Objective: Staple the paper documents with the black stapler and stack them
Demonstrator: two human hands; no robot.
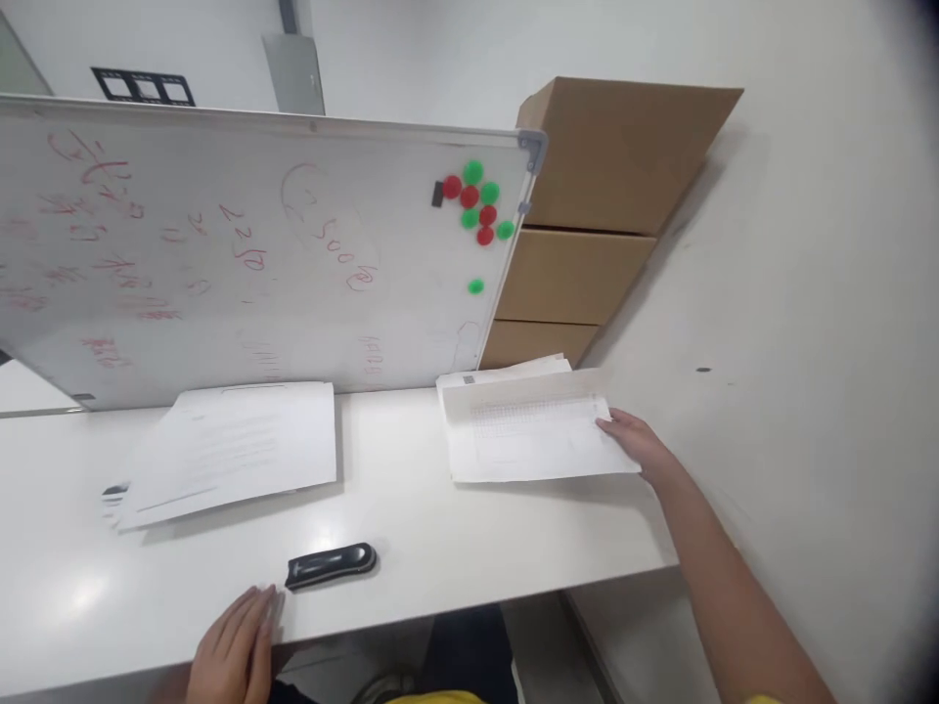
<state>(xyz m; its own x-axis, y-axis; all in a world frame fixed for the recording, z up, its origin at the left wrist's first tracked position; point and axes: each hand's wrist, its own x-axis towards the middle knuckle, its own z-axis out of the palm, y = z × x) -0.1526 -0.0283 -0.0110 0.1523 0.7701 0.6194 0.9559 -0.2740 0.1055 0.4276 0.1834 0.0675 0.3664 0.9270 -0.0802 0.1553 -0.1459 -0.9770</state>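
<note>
At the right end of the desk, my right hand (637, 442) pinches the right edge of a printed paper sheet (535, 440). That sheet bears a table of fine print and lies over or lifts slightly from a stack of papers (506, 372); the exact contact is unclear. My left hand (235, 645) rests at the desk's front edge, fingers stretched out and holding nothing. Just beyond its fingertips lies a black stapler (330, 564). Another pile of printed papers (242, 445) is on the left side of the desk.
A whiteboard (411, 323) with red writing and red and green magnets stands along the back of the white desk (411, 528). Stacked cardboard boxes (623, 156) stand behind its right end. A white wall (822, 293) borders the right side.
</note>
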